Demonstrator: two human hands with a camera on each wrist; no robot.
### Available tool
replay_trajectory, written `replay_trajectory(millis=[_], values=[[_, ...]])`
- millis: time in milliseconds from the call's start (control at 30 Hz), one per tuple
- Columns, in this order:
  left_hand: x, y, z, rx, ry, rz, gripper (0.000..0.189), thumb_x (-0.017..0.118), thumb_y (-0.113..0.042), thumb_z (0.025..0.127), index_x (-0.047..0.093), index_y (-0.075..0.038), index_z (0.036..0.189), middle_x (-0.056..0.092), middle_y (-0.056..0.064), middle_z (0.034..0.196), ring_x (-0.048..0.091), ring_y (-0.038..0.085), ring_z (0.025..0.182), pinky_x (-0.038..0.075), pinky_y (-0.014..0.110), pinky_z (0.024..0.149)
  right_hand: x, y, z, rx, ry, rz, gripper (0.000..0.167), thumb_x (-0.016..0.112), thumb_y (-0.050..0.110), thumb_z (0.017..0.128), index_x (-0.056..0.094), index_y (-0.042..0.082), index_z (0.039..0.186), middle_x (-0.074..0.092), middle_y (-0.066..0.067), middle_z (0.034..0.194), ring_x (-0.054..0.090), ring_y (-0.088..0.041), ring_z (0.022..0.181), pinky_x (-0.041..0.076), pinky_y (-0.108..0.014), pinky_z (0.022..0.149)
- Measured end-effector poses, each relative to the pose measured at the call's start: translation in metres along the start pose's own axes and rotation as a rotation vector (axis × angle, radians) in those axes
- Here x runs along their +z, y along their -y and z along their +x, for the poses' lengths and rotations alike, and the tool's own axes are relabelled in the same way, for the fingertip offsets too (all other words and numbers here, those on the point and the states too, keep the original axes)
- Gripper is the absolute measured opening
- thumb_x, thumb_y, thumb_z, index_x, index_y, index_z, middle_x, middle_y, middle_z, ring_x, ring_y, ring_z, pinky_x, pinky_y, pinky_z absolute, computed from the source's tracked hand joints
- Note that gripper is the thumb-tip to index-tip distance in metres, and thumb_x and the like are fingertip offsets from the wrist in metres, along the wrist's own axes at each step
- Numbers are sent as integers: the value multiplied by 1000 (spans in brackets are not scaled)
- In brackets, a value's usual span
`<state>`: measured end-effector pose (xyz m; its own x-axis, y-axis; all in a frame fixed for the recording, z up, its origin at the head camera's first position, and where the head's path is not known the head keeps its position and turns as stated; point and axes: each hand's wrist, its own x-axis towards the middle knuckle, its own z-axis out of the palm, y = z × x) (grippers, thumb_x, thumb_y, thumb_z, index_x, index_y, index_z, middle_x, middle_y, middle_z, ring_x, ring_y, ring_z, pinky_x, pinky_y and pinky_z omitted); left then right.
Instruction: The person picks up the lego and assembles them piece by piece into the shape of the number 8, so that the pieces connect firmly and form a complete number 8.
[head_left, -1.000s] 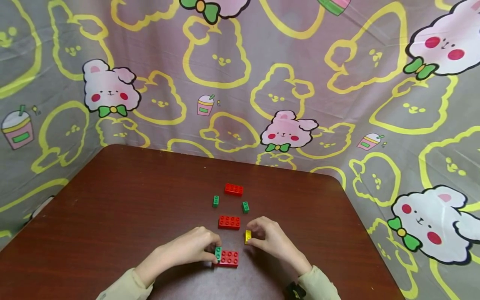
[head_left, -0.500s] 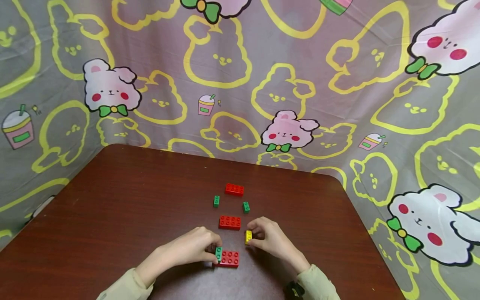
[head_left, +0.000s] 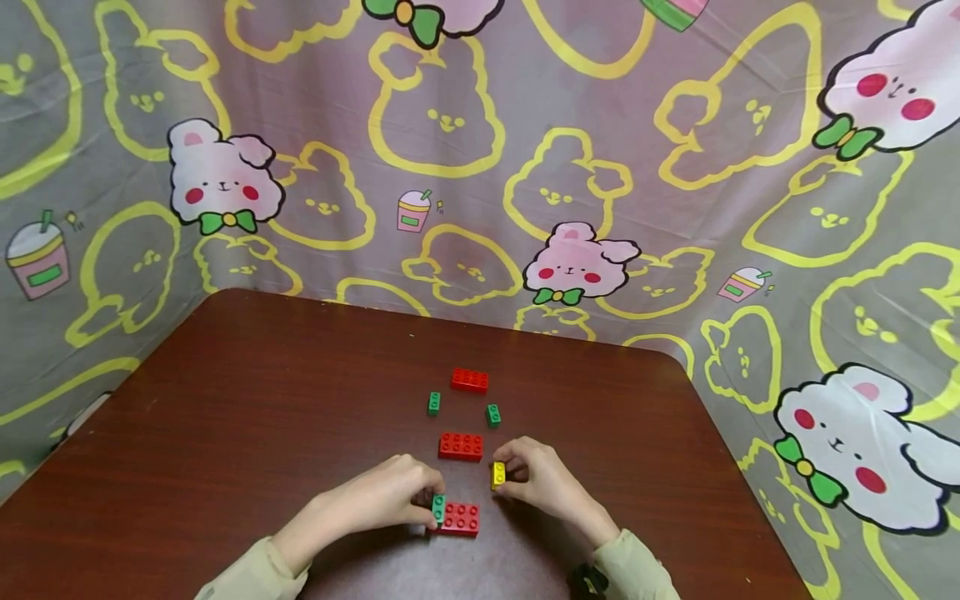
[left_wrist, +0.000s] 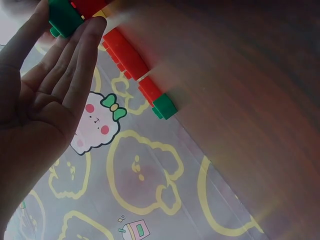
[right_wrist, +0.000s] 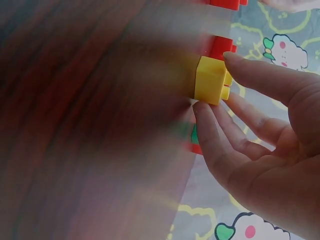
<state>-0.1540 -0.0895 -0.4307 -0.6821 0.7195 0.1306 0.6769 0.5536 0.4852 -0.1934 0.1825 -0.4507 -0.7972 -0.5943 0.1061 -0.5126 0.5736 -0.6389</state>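
Observation:
In the head view my left hand (head_left: 378,492) pinches a small green two-stud brick (head_left: 438,508) at the left end of the nearest red brick (head_left: 462,518). The green brick appears to be over that end; I cannot tell if it is pressed down fully. My right hand (head_left: 542,479) pinches a small yellow two-stud brick (head_left: 498,476) between thumb and fingers, to the right and slightly farther off. In the right wrist view the yellow brick (right_wrist: 210,80) has its studs facing right. In the left wrist view fingers partly hide the green brick (left_wrist: 65,19).
Beyond the hands lies a second red brick (head_left: 461,446). Two green bricks, one left (head_left: 434,404) and one right (head_left: 492,416), lie farther back, then a third red brick (head_left: 469,380). The brown table (head_left: 300,375) meets a patterned cloth (head_left: 465,192) behind.

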Motion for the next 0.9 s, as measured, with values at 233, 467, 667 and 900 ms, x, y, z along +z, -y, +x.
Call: replay_trajectory(millis=[233, 467, 667, 900], values=[[1, 1, 1, -13, 5, -20, 17, 84, -23, 78, 71, -15, 85, 63, -15, 71, 48, -8, 63, 41, 11, 57, 1, 0, 1, 19, 12, 6, 34, 82, 6, 78, 66, 0, 108, 66, -12, 102, 69, -25, 87, 60, -25, 72], [1, 0, 1, -23, 16, -31, 17, 84, -22, 78, 71, -15, 86, 63, -14, 71, 49, -8, 63, 42, 11, 57, 1, 0, 2, 22, 12, -4, 32, 82, 5, 78, 67, -1, 105, 67, -12, 100, 70, -26, 86, 60, -28, 72], [1, 1, 1, -27, 18, -34, 17, 83, -22, 78, 71, -14, 87, 62, -14, 71, 49, -7, 62, 41, 11, 57, 1, -1, 2, 21, 9, -13, 30, 82, 5, 78, 67, 0, 104, 67, -11, 98, 70, -25, 86, 59, -26, 71], [2, 1, 1, -25, 16, -25, 18, 83, -23, 78, 72, -14, 87, 62, -14, 70, 49, -7, 62, 41, 11, 56, 1, -1, 1, 33, 15, -17, 29, 81, 6, 79, 67, 1, 103, 67, -10, 98, 69, -25, 87, 60, -27, 72]])
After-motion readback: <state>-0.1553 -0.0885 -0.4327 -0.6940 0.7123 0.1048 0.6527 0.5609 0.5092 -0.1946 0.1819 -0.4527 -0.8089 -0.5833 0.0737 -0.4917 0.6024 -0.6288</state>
